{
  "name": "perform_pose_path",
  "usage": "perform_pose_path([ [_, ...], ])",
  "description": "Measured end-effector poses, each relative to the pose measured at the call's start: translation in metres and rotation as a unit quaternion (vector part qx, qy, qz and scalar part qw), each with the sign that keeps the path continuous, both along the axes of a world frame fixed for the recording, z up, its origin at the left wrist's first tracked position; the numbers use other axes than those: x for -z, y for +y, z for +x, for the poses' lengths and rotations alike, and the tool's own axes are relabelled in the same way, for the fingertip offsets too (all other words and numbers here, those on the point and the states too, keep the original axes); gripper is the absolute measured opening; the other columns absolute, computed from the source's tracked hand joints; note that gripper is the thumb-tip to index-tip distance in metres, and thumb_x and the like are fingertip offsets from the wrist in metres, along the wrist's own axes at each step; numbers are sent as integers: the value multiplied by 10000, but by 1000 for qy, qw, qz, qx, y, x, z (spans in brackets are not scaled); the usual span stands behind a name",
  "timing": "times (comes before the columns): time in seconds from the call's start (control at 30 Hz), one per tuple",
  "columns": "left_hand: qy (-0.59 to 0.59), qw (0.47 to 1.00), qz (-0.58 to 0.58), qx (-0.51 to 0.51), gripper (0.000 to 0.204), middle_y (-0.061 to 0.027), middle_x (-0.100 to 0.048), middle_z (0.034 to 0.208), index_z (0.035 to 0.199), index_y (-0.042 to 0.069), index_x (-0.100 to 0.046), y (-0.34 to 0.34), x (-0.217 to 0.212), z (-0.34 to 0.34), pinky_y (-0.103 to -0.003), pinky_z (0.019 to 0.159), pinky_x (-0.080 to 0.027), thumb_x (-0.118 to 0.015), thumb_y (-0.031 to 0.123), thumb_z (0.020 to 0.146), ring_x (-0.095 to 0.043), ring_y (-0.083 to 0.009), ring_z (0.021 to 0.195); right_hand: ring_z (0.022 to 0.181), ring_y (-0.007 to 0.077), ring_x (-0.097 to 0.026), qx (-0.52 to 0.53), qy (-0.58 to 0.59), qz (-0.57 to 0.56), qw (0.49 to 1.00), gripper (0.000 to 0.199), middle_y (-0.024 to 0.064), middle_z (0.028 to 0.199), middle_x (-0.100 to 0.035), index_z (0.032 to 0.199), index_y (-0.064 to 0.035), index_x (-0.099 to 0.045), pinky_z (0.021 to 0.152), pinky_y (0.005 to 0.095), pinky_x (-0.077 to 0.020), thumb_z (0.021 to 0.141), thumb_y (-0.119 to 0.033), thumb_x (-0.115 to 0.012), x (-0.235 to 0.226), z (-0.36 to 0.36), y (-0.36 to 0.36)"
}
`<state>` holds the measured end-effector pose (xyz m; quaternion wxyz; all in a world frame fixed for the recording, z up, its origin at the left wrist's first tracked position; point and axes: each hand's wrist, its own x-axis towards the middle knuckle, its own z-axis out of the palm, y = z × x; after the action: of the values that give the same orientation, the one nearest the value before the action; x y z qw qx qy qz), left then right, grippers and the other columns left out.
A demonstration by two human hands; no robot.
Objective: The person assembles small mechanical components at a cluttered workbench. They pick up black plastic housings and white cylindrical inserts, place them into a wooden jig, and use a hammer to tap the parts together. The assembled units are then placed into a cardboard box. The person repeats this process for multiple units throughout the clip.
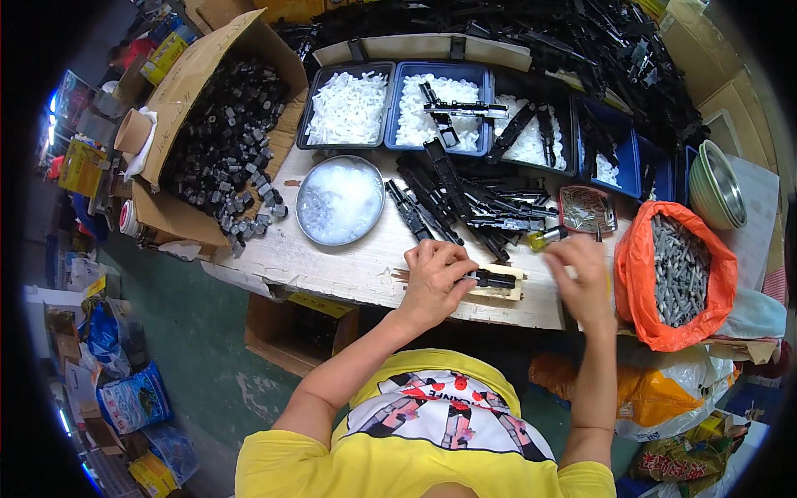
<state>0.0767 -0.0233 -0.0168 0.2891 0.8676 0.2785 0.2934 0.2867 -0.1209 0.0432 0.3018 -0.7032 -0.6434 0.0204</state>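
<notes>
Head view: looking down on a pale wooden workbench (286, 264), both bare hands above it.
Left hand (436, 284): fingers bent, thumb and fingertips closed on the left end of a long black plastic part (496, 280).
Black part: lies lengthwise in a cream rectangular block (520, 285) near the bench's front edge.
Right hand (579, 278): motion-blurred, raised right of the block, apart from it; can't tell whether it grips anything.
Near right hand: small red tray (588, 230) of thin metal pins, just beyond; orange-red plastic bag (636, 278) full of grey cylindrical pieces, to its right.
Beyond the block: heaped black mechanisms (452, 195), long and narrow.
Left of heap: round metal dish (336, 242) with whitish contents.
Back row: dark and blue rectangular bins (436, 152), several with small white plastic pieces.
Far left: open cardboard box (207, 46), tipped, spilling small dark blocks (224, 137).
</notes>
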Motion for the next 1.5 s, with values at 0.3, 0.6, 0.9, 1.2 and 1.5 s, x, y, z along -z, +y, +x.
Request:
perform_pose_path([
  [0.3, 20, 998, 50, 21, 151, -1, -546, 913, 789, 118, -666, -1, -3, 2, -381, 773, -277, -704, 123, 643, -455, -204, 905, 893, 293, -555, 402, -129, -119, 899, 218, 142, 936, -572, 977, -29, -595, 752, 402, -429, 804, -159, -575, -12, 158, -118],
  [0.6, -68, 993, 91, -31, 155, -56, -529, 903, 866, 117, -631, 50, -6, -5, -406, 748, -311, -644, 170, 721, -462, -239, 858, 1003, 300, -520, 438, -87, -221, 867, 398, 124, 1075, -552, 1130, -61, -522, 860, 403, -386, 770, -200, -617, 12, 158, -120],
  [0.9, 294, 920, 132, -223, 259, -101, -620, 862, 893, 103, -678, 226, -28, 3, -404, 808, -394, -673, 117, 634, -549, -302, 905, 821, 264, -577, 409, -23, -102, 907, 205, 118, 899, -592, 968, -11, -589, 741, 341, -442, 790, -114, -585, 34, 179, -135],
  [1.2, -177, 930, -299, -124, 204, -74, -616, 699, 863, -39, -623, 260, -46, -27, -235, 490, -462, -697, 85, 720, -590, -120, 597, 884, 305, -542, 413, -49, 31, 909, 196, 163, 940, -550, 982, 27, -556, 779, 358, -424, 853, -115, -521, 43, 193, -147],
  [1.5, -345, 865, -350, -102, 210, -92, -613, 767, 991, -45, -575, 208, -57, -61, -256, 541, -542, -607, 19, 794, -629, -157, 655, 816, 170, -520, 411, 69, 13, 909, 195, 58, 873, -540, 960, -6, -567, 717, 286, -419, 777, -57, -614, 52, 202, -156],
])
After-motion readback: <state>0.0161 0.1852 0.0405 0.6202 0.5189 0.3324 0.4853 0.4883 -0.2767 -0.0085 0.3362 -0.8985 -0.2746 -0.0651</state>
